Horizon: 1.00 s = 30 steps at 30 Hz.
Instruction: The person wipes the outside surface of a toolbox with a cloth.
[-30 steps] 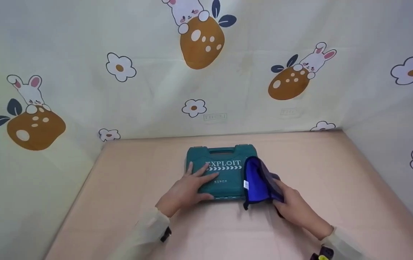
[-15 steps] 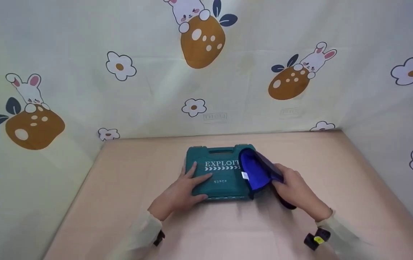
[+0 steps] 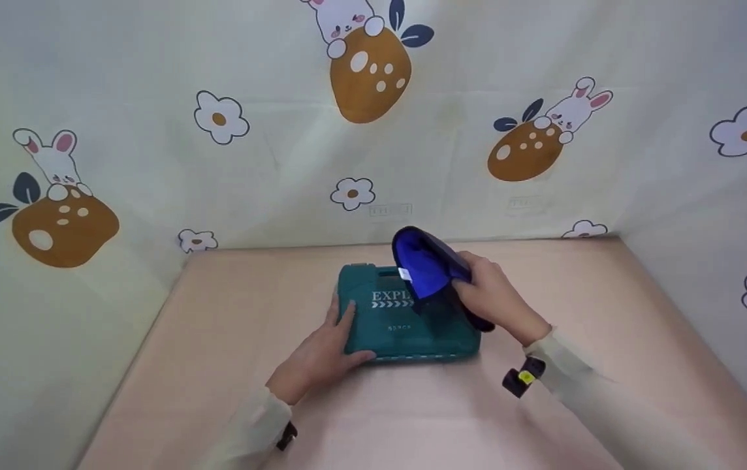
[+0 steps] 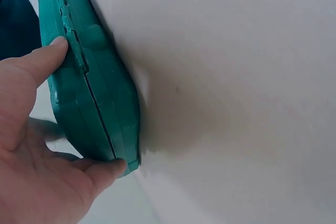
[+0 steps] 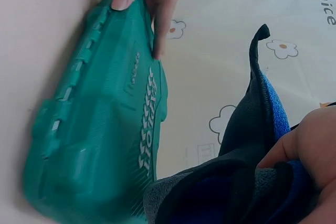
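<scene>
A green plastic tool case (image 3: 406,339) lettered EXPLOIT lies flat on the table, handle at the far side. My left hand (image 3: 321,356) holds its near left corner. In the left wrist view the thumb (image 4: 50,59) rests at the hinged edge and another fingertip touches the case's side. My right hand (image 3: 497,294) grips a folded cloth (image 3: 422,261), bright blue on one face and dark grey on the other, with a black border and a white tag. The cloth is over the right part of the lid and hides part of the lettering and handle.
The table (image 3: 230,294) has a light pinkish-beige cover. Pale fabric walls (image 3: 269,163) printed with rabbits and flowers stand behind and at both sides. A black device with a yellow mark (image 3: 524,377) is strapped on the right wrist.
My right hand has raised the cloth and carried it left and away from me, from the case's near right corner to over its upper right part. The left hand has slid slightly towards the case's left edge.
</scene>
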Available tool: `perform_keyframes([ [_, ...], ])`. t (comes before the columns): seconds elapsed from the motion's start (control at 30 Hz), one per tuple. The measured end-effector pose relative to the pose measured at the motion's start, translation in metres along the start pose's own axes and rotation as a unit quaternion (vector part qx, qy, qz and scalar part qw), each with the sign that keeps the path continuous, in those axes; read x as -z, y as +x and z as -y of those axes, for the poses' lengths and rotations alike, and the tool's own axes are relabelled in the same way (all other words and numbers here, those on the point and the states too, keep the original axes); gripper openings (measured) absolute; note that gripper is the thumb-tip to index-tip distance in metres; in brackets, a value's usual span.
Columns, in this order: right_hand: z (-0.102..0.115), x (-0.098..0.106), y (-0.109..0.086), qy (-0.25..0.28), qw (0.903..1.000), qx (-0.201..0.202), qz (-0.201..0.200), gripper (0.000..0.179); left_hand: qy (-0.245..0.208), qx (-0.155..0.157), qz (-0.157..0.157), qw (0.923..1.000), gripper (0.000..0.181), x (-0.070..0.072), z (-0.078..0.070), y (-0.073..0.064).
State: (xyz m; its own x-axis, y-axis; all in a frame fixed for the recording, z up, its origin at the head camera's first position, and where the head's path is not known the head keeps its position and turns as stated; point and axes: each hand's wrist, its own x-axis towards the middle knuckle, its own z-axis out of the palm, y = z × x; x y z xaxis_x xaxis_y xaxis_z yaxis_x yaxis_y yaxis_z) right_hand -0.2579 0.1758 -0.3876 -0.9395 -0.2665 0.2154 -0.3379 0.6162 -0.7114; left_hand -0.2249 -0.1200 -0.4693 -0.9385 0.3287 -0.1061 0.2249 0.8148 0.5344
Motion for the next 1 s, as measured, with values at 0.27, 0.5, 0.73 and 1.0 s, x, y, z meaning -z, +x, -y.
perform_keyframes([
  [0.27, 0.014, -0.017, 0.035, -0.019, 0.9998, 0.006, -0.005, 0.035, -0.01, 0.008, -0.004, 0.9999, 0.118, -0.004, 0.007, -0.001],
  [0.5, 0.029, -0.048, 0.065, -0.068, 0.9977, 0.001, -0.009, 0.041, -0.013, 0.009, 0.001, 0.9999, 0.118, -0.005, 0.008, -0.002],
  [0.73, 0.038, -0.093, 0.082, -0.15, 0.9876, 0.029, 0.038, 0.056, -0.016, -0.007, -0.005, 0.9998, 0.115, -0.004, 0.007, -0.001],
  [1.0, 0.025, -0.122, 0.08, -0.312, 0.9264, 0.069, 0.2, 0.072, -0.008, 0.003, 0.014, 0.9999, 0.113, -0.002, 0.006, -0.001],
])
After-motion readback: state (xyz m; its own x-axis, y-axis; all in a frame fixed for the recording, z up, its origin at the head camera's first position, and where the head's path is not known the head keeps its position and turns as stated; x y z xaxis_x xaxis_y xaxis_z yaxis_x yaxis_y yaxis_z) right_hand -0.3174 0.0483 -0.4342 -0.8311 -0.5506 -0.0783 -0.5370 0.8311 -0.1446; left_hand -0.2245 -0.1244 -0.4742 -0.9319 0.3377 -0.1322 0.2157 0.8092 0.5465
